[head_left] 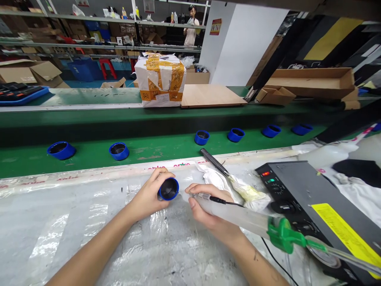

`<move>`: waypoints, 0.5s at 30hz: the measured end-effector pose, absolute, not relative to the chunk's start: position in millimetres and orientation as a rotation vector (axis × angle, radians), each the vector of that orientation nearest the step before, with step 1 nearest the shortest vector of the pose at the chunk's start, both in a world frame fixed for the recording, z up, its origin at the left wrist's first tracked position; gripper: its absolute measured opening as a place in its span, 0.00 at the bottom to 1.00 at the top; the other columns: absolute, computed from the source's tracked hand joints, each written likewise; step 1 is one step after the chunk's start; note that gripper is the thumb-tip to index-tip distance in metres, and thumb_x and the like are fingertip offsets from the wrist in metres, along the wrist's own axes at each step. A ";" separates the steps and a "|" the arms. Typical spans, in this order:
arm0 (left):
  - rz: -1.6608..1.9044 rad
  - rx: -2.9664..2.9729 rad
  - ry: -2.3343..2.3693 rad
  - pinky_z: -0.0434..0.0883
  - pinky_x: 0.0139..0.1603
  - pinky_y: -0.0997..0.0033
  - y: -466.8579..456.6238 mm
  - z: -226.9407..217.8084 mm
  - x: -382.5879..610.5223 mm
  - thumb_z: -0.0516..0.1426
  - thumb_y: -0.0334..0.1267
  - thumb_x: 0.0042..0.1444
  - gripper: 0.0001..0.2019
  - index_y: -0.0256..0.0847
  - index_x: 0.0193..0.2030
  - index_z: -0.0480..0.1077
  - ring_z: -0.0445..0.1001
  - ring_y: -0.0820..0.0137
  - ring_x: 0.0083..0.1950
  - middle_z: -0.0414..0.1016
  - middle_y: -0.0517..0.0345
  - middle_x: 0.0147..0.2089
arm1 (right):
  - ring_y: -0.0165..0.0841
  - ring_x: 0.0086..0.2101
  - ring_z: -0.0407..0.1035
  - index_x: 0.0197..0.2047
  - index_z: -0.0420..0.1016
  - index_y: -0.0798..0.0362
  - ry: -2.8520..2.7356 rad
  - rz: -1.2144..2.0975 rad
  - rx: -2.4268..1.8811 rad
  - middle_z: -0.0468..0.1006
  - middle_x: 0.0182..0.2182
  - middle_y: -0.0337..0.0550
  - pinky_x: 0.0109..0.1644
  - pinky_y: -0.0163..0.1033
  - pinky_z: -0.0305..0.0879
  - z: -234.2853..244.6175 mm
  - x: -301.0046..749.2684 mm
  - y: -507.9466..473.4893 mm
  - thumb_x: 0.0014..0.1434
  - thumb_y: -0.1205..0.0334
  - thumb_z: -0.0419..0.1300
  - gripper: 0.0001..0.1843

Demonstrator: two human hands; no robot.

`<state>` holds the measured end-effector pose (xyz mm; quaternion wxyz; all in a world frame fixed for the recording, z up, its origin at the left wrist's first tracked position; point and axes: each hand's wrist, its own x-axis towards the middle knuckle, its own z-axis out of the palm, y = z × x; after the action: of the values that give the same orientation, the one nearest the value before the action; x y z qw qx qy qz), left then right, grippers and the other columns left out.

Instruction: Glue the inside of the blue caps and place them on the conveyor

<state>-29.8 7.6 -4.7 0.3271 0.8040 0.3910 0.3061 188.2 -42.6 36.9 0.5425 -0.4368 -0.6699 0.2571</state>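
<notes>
My left hand (153,190) is closed around a blue ring-shaped cup (169,188) with a dark inside, its opening tilted toward me. Just right of it, my right hand (212,208) grips a translucent glue dispensing syringe (241,216). A green cap (282,233) with a clear hose closes the syringe's rear end, and a black cable plugs in near the fingers. The syringe's tip points at the cup; whether they touch I cannot tell. Beyond my right hand lie a black-handled tool (214,162) and a white cloth (253,194) with yellow stains.
Several more blue cups (119,151) stand along the green conveyor belt (157,149) ahead. A dark dispenser control box (321,214) with lit indicators sits at the right. Behind the belt are a taped carton (160,79) and a flat board (211,95). A person (191,28) stands far back.
</notes>
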 end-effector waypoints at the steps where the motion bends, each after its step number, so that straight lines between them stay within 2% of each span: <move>1: 0.801 2.107 1.026 0.70 0.64 0.59 7.6 -5.1 -29.8 0.59 0.19 0.49 0.31 0.48 0.59 0.65 0.68 0.59 0.65 0.63 0.52 0.58 | 0.30 0.36 0.85 0.40 0.81 0.46 -1.587 0.613 -1.031 0.88 0.36 0.35 0.40 0.27 0.78 36.7 187.9 -42.6 0.56 0.70 0.66 0.10; 3: 0.803 2.110 1.025 0.70 0.64 0.59 7.9 -5.6 -29.8 0.59 0.19 0.50 0.31 0.48 0.59 0.65 0.68 0.59 0.65 0.63 0.52 0.58 | 0.30 0.35 0.85 0.40 0.81 0.46 -1.582 0.615 -1.021 0.89 0.37 0.35 0.41 0.27 0.78 36.5 187.4 -42.5 0.56 0.70 0.66 0.11; 9: 0.807 2.109 1.021 0.71 0.63 0.60 8.4 -5.4 -28.8 0.59 0.19 0.50 0.31 0.49 0.59 0.64 0.68 0.59 0.64 0.63 0.53 0.58 | 0.31 0.35 0.85 0.39 0.81 0.47 -1.609 0.599 -1.025 0.88 0.35 0.36 0.36 0.27 0.77 36.8 187.1 -43.0 0.56 0.70 0.66 0.09; 15: 0.816 2.101 1.007 0.71 0.63 0.59 7.7 -5.5 -29.1 0.60 0.20 0.51 0.30 0.49 0.59 0.64 0.68 0.59 0.64 0.63 0.52 0.58 | 0.31 0.32 0.85 0.38 0.81 0.47 -1.647 0.586 -1.043 0.89 0.35 0.37 0.38 0.29 0.78 37.6 185.8 -44.0 0.56 0.69 0.66 0.08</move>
<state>-29.1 7.7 -5.5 0.3304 0.8033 0.3850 0.3121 185.8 -44.0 37.6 0.5250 -0.4361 -0.6886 0.2451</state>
